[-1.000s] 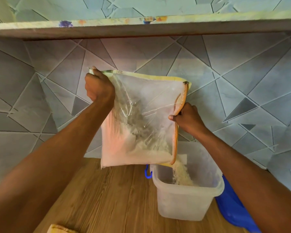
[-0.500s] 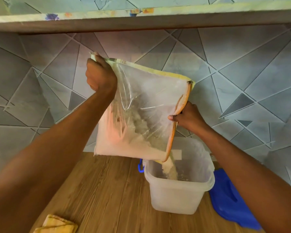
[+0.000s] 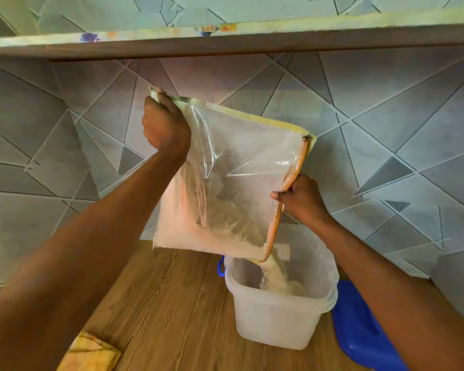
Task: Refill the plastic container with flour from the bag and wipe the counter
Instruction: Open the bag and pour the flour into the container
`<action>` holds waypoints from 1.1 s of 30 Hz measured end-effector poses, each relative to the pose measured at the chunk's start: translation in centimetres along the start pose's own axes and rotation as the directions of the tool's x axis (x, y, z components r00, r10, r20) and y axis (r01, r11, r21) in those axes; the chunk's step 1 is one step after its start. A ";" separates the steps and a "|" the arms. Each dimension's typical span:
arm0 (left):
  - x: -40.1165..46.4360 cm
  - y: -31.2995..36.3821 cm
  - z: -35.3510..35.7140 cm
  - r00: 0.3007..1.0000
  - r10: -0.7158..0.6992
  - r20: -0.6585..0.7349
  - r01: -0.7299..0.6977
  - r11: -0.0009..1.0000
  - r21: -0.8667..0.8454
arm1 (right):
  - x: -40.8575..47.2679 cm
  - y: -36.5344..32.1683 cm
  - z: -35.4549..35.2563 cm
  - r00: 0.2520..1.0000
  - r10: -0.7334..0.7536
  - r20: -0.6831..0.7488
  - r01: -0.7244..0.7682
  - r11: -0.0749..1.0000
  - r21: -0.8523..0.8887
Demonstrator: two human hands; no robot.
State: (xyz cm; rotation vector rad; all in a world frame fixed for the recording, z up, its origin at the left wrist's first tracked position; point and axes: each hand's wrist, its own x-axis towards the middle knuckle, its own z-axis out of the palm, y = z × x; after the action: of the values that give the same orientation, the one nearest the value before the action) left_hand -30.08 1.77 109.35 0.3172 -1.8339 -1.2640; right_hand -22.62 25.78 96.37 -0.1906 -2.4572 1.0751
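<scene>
A clear plastic bag point(image 3: 233, 188) with a yellow zip edge hangs tilted above the counter, flour heaped in its lower part. My left hand point(image 3: 165, 124) grips its raised top left corner. My right hand point(image 3: 300, 199) pinches the orange zip edge on the right side. Flour point(image 3: 275, 274) streams from the bag's lower right corner into a translucent white plastic container point(image 3: 276, 319) standing on the wooden counter point(image 3: 172, 303). A small heap of flour lies inside the container.
A blue lid point(image 3: 359, 333) lies on the counter right of the container, partly under my right arm. A yellow cloth point(image 3: 91, 354) sits at the front left. A shelf point(image 3: 225, 38) runs overhead. The grey tiled wall stands close behind.
My left hand has lifted the bag's corner, tilting it more steeply, and the flour stream keeps running into the container. The view has dropped, showing more of the yellow cloth.
</scene>
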 end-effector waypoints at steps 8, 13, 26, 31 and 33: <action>-0.2 0.8 1.0 0.997 0.070 0.036 -0.070 0.997 0.009 | -0.6 0.3 -0.2 0.998 0.050 -0.043 -0.049 0.999 0.023; -1.0 1.1 1.6 0.992 0.122 0.040 -0.123 0.992 0.037 | -0.7 1.1 -0.2 0.995 0.079 -0.061 -0.077 0.996 0.037; -2.7 2.3 2.2 0.983 0.179 -0.044 -0.176 0.982 0.072 | -0.5 3.0 -1.9 0.998 0.053 0.014 -0.054 0.998 0.035; -3.7 3.0 1.9 0.976 0.199 -0.090 -0.187 0.974 0.130 | -0.6 4.3 -1.5 0.998 0.045 -0.044 -0.040 0.993 0.111; -3.8 3.1 2.0 0.973 0.215 -0.088 -0.203 0.970 0.133 | -0.6 4.4 -1.6 0.999 0.034 -0.015 -0.032 0.993 0.111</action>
State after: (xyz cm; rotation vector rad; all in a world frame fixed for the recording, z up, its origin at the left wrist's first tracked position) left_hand -28.57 6.80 109.84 0.2433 -1.8094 -0.9753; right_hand -21.54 29.73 93.92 -0.2048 -2.3794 1.2158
